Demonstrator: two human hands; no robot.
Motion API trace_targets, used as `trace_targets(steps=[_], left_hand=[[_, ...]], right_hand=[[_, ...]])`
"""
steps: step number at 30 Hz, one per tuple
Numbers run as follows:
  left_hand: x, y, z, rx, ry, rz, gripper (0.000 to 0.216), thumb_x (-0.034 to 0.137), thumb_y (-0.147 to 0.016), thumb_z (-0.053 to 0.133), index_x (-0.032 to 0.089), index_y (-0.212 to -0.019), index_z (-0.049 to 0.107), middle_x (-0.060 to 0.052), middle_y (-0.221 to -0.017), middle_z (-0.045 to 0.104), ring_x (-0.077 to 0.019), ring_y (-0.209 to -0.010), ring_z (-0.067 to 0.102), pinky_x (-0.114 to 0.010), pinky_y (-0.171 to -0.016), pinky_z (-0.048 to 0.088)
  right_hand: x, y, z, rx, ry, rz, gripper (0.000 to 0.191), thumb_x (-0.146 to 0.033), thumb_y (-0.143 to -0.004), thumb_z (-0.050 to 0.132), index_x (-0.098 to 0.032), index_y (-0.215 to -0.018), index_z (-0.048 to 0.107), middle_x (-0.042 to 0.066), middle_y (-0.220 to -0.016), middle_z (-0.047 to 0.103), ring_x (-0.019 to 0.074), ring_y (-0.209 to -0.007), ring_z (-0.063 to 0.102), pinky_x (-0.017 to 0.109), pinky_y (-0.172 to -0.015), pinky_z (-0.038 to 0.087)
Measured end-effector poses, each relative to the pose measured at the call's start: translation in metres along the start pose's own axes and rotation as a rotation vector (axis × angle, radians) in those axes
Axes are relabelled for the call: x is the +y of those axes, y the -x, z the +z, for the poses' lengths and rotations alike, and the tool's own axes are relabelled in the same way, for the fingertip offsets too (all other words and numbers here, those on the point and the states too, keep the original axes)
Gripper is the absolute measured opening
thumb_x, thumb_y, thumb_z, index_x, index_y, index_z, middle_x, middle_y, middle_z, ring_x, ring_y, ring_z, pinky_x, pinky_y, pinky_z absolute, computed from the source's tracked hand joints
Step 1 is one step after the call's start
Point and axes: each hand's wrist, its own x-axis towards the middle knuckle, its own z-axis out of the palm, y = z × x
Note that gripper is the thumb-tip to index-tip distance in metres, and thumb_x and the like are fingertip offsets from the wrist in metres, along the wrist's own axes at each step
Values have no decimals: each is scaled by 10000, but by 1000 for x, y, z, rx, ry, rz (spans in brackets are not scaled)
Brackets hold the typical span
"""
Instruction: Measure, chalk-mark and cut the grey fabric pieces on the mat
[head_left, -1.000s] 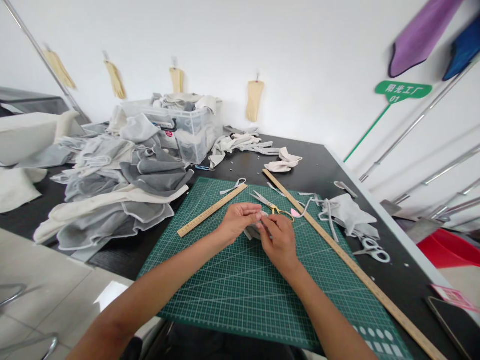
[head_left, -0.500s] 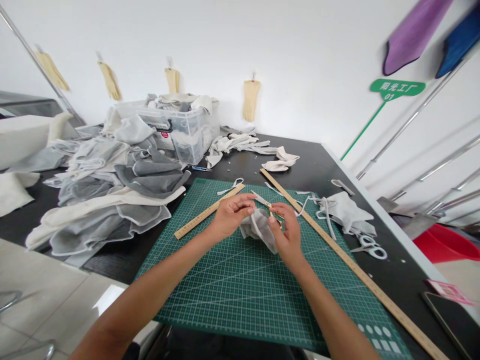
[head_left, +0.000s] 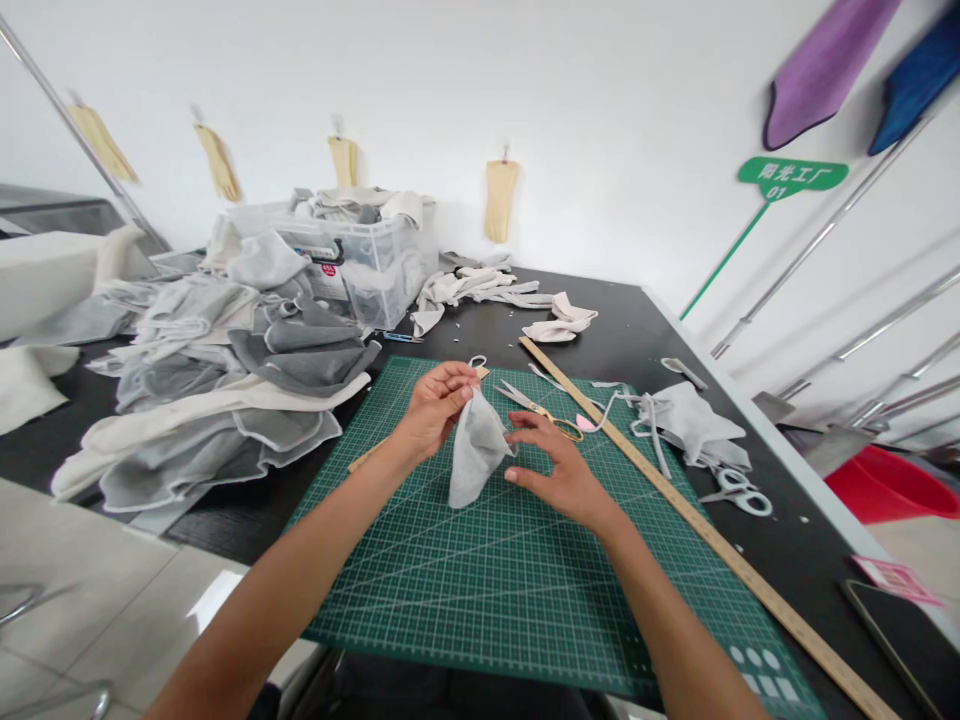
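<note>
My left hand point(head_left: 441, 403) pinches the top of a light grey piece of cloth point(head_left: 477, 455), which hangs down above the green cutting mat point(head_left: 480, 590). My right hand point(head_left: 553, 468) is beside the cloth's right edge with thumb and fingers spread apart; whether a fingertip touches the cloth I cannot tell. Gold-handled scissors point(head_left: 541, 408) lie on the mat just beyond the right hand, their blades pointing to the upper left. A short wooden ruler point(head_left: 367, 456) is mostly hidden behind my left hand and forearm.
A long wooden ruler point(head_left: 675, 500) crosses the mat's right side. White-handled scissors point(head_left: 739, 490) and cloth scraps point(head_left: 694, 422) lie at right, near a phone point(head_left: 896, 640). Piled grey cloths point(head_left: 225, 350) and a clear plastic bin point(head_left: 382, 270) stand at left.
The cloth has moved left and now dangles from my left hand. My right hand has come off it and opened, and the gold-handled scissors are more fully visible.
</note>
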Motion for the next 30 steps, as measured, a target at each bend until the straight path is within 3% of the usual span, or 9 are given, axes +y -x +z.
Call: trace_targets(steps=[3, 5, 9, 14, 20, 23, 26, 30], left_hand=[[0, -1, -1, 3, -4, 8, 373, 282, -683, 882, 174, -962, 659, 12, -798, 673, -69, -632, 594, -166, -592, 470], [-1, -2, -3, 8, -34, 8, 393, 291, -681, 882, 175, -980, 656, 12, -795, 672, -71, -629, 593, -165, -579, 461], [-3, -6, -4, 14, -176, 47, 372, 319, -672, 881, 155, -922, 661, -3, -765, 677, -92, -635, 607, -190, -585, 487], [-10, -1, 6, -27, -228, 19, 378, 342, -645, 888, 153, -874, 654, -12, -740, 682, -113, -631, 621, -215, -585, 504], [-18, 6, 17, -51, -210, 23, 368, 340, -648, 890, 148, -856, 654, -20, -758, 680, -110, -675, 622, -215, -640, 490], [-20, 6, 17, -53, -207, 8, 364, 340, -657, 886, 148, -862, 655, -20, -753, 674, -109, -673, 615, -220, -645, 483], [-19, 7, 17, -71, -180, -19, 384, 347, -660, 886, 151, -882, 642, -17, -761, 667, -105, -656, 602, -219, -625, 478], [-19, 9, 15, -85, -105, -46, 399, 355, -686, 874, 166, -889, 588, 1, -788, 653, -85, -620, 578, -199, -572, 471]], right_hand=[[2, 0, 2, -26, -1, 6, 122, -344, -944, 633, -249, -942, 709, 76, -1161, 683, 236, -1088, 647, 445, -977, 496], [4, 0, 1, 59, -52, 25, 159, -354, -965, 595, -238, -896, 678, 64, -1045, 704, 222, -989, 661, 411, -914, 517], [6, 1, -4, 308, -300, 154, 197, -434, -958, 579, -243, -907, 588, 53, -998, 675, 206, -867, 638, 351, -768, 529], [3, 1, -14, 395, -504, 285, 257, -507, -952, 543, -259, -892, 511, 2, -779, 580, 168, -623, 528, 292, -567, 459], [-2, 1, -26, 308, -95, 192, 225, -446, -960, 563, -240, -870, 583, -6, -751, 563, 176, -688, 525, 301, -633, 443], [-7, 1, -27, 419, -61, 177, 208, -425, -988, 516, -241, -912, 576, 3, -797, 574, 176, -701, 533, 307, -639, 440], [-10, 2, -29, 542, 164, 162, 197, -394, -993, 502, -236, -906, 581, 8, -795, 582, 184, -706, 538, 321, -649, 434], [-7, 3, -33, 577, 277, 170, 179, -380, -981, 516, -237, -907, 594, 7, -784, 604, 192, -696, 554, 331, -653, 435]])
